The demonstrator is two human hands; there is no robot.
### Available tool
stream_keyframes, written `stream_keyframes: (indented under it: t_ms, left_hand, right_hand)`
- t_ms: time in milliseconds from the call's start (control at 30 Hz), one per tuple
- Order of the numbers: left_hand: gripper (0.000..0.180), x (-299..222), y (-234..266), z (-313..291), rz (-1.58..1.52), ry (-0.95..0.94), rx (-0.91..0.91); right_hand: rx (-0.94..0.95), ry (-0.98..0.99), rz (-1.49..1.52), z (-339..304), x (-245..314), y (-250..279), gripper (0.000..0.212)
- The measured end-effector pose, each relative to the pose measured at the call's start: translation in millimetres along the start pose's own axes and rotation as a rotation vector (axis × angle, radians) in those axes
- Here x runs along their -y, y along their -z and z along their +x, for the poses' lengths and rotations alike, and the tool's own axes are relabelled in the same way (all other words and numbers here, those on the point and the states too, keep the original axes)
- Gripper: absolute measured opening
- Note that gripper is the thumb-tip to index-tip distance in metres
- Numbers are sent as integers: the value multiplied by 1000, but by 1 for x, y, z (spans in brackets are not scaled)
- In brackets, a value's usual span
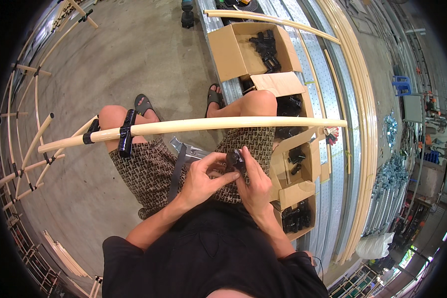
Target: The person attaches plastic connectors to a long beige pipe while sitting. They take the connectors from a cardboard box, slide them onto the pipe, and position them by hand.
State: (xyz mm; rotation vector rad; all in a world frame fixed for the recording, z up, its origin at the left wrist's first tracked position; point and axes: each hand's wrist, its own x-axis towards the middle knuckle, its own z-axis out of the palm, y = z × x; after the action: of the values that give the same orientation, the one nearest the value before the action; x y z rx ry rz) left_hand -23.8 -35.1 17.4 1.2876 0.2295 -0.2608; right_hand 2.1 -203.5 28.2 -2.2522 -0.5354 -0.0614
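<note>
Between both hands, over my lap, is a small black pipe joint [236, 161]. My left hand [203, 175] pinches it from the left with thumb and forefinger. From the right, my right hand [254, 180] closes its fingers around the same joint. Just beyond the hands a long cream pipe [198, 125] lies across my thighs. Near its left end another black joint [127, 134] is fitted around it. A grey metal piece with a dark strap [178, 171] shows between my legs, partly hidden by my left hand.
On my right, open cardboard boxes [227, 52] with black joints [297, 217] stand on metal profiles [323, 223]. Long cream pipes [365, 124] lie beyond them. A frame of cream pipes [36, 94] stands at the left. A blue stool [401, 85] is far right.
</note>
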Motion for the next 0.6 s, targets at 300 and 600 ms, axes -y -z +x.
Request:
stream_keyframes:
  t_ms: [300,600]
  left_hand:
    - [38,6,1,3,-76,50,-8]
    - [37,8,4,6,5,43,-1]
  right_hand:
    - [-33,52,-31,-1,-7,-7,62]
    - [79,100,-26,4,-9,2,62]
